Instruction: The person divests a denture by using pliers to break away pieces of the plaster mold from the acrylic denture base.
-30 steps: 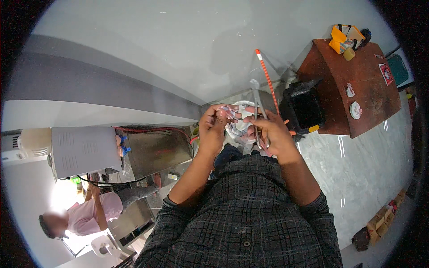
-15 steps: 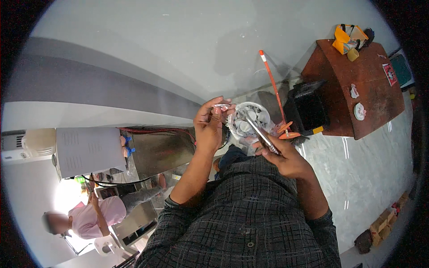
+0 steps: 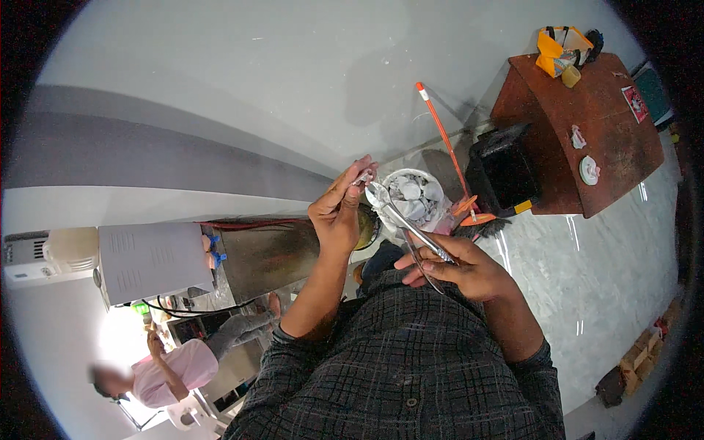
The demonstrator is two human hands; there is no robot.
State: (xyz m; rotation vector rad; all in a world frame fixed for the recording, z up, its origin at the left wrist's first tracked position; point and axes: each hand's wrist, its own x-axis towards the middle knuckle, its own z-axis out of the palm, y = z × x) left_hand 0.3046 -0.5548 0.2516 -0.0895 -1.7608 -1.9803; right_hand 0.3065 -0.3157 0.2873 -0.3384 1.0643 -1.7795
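My left hand (image 3: pixel 337 220) is raised beside the wall, its fingers closed on a small whitish-pink piece (image 3: pixel 362 178) that they partly hide. Long metal pliers (image 3: pixel 405 222) lie in my right hand (image 3: pixel 473 270), with their handles spread apart. The head of the pliers is close to the piece; whether they touch, I cannot tell. Below and just right of my left hand stands a white bucket (image 3: pixel 387 176) lined with clear plastic. White and grey chunks (image 3: pixel 414 192), some of them rounded, lie inside it.
Right of the bucket are an orange-handled broom (image 3: pixel 441 132) and a black bin (image 3: pixel 506 172). A brown table (image 3: pixel 616 139) carries a yellow bag (image 3: pixel 556 57) and a small white dish (image 3: pixel 589 170). To the left are a grey cabinet (image 3: pixel 150 260) and a person in pink (image 3: pixel 176 374).
The pliers have moved up and left from over the bucket to beside the piece in my left hand. Their handles have spread apart. My left hand has tilted slightly.
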